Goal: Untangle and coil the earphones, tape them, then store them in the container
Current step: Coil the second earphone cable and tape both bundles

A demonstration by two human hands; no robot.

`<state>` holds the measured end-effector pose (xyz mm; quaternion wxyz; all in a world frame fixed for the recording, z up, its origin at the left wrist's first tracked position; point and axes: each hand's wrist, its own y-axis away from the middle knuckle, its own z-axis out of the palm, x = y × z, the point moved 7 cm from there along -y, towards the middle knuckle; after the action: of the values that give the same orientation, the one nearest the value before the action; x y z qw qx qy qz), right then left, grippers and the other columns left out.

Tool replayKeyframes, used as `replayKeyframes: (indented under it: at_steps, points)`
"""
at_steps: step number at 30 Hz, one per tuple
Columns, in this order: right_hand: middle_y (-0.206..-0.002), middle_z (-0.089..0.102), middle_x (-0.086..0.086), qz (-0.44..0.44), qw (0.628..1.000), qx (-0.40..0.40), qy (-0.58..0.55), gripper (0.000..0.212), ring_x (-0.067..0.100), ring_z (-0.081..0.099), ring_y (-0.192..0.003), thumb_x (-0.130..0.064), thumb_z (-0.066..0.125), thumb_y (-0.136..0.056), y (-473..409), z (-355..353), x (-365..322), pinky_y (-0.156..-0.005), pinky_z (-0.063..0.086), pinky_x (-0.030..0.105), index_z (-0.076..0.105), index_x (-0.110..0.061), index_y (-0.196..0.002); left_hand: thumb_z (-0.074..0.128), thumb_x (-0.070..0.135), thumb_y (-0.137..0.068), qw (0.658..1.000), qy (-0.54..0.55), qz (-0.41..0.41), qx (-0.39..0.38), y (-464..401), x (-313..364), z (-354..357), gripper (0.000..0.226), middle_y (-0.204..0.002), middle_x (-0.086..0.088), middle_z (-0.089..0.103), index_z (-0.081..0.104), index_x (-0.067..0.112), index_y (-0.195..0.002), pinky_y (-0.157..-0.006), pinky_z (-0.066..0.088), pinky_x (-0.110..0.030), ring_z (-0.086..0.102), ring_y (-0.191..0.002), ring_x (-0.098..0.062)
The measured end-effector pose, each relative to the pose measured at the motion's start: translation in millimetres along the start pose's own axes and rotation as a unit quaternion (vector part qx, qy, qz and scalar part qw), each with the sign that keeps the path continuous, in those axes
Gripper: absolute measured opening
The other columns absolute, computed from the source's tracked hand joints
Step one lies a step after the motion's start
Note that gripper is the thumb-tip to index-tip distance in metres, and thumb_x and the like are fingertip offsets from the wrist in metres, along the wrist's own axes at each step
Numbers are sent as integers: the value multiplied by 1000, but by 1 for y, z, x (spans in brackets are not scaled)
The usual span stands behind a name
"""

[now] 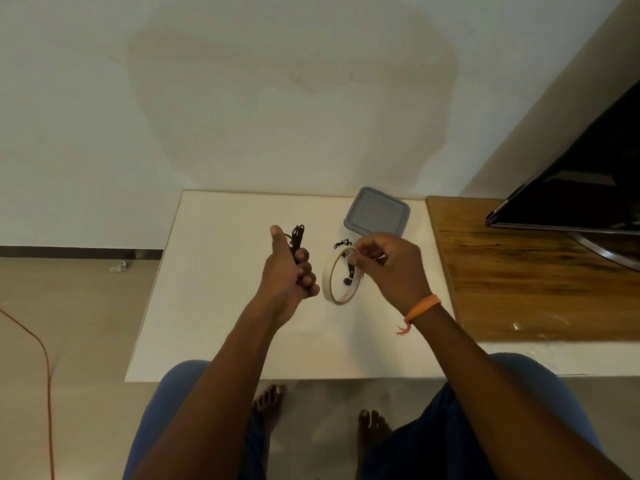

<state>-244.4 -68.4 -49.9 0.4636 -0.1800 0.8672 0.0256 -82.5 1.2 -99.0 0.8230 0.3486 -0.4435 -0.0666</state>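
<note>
On the table (214,327), the container (377,211) sits behind the tape roll (337,278), with coiled earphones (298,239) left of both.

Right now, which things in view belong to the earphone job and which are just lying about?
Job:
- coiled earphones, held in the left hand
- tape roll, held by the right hand
- second black earphone bundle behind the roll
- grey lidded container on the white table

Lying about:
- black screen on the wooden surface
- orange cable on the floor
- small scrap by the wall
</note>
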Motion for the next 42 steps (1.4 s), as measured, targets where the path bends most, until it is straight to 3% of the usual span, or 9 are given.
replayKeyframes:
  at_steps: [4, 9, 12, 15, 20, 23, 28, 33, 42]
  points:
    - [-82, 68, -8, -10, 998, 38, -46, 12, 7, 63, -78, -16, 76, -82, -2, -22, -20, -66, 52, 13, 70, -20, -91, 35, 50, -99, 996, 31, 8, -85, 28, 16, 14, 45, -58, 0, 29, 37, 18, -67, -61, 41, -33, 31, -54, -17]
    - [-83, 70, -9, -14, 996, 74, -42, 14, 5, 65, -78, -17, 77, -82, 0, -35, -22, -68, 54, 15, 71, -18, -94, 54, 18, -80, 978, -50, 146, -138, 57, 28, 29, 12, -80, -11, 64, 47, 13, -72, -80, 51, -40, 58, -81, -23]
    - [-82, 70, -10, 14, 995, 87, -51, 14, 3, 65, -77, -18, 78, -81, 1, -37, -18, -64, 52, 12, 72, -18, -94, 59, 4, -83, 963, -126, 176, -162, 64, 29, 33, 23, -105, -17, 72, 40, 16, -80, -83, 49, -34, 64, -95, -25]
    - [-80, 71, -5, 43, 992, 83, -81, 15, 9, 67, -74, -15, 79, -80, 2, -38, -14, -62, 55, 17, 72, -14, -93, 57, -11, -89, 948, -168, 192, -189, 73, 26, 35, 33, -106, -16, 74, 36, 15, -85, -82, 52, -23, 69, -102, -22]
    - [-95, 70, -6, 47, 995, 49, -67, 26, 8, 66, -90, -8, 74, -82, 7, -29, -24, -76, 57, 20, 67, -21, -103, 57, -10, -91, 950, -149, 203, -184, 75, 23, 37, 34, -99, -19, 75, 33, 13, -85, -82, 56, -29, 73, -95, -31]
    - [-114, 65, -5, -52, 996, 60, -35, 39, 3, 60, -106, -7, 64, -79, 13, -38, -50, -82, 53, 16, 66, -18, -116, 59, -8, -90, 947, -158, 221, -174, 73, 26, 36, 36, -98, -16, 76, 32, 14, -83, -88, 57, -36, 73, -96, -31]
    - [-108, 65, 1, -187, 980, 47, 57, 39, 8, 58, -99, -28, 75, -79, 32, -36, -83, -81, 48, 11, 70, -12, -115, 70, 9, -86, 930, -213, 261, -146, 72, 33, 31, 33, -90, -10, 76, 38, 15, -80, -90, 56, -37, 73, -94, -25]
    - [-107, 66, 10, -185, 978, 20, 90, 33, 22, 63, -97, -19, 77, -80, 27, -22, -76, -79, 49, 15, 73, -9, -111, 68, 4, -88, 916, -250, 281, -135, 72, 32, 30, 32, -87, -8, 77, 39, 15, -77, -90, 56, -35, 73, -92, -22]
    - [-89, 64, -9, -121, 992, 25, 17, 11, -1, 60, -88, -15, 77, -82, 19, -31, -66, -75, 45, 7, 78, -16, -93, 66, -4, -88, 911, -259, 270, -170, 70, 28, 32, 32, -96, -6, 77, 37, 6, -80, -88, 57, -32, 73, -97, -20]
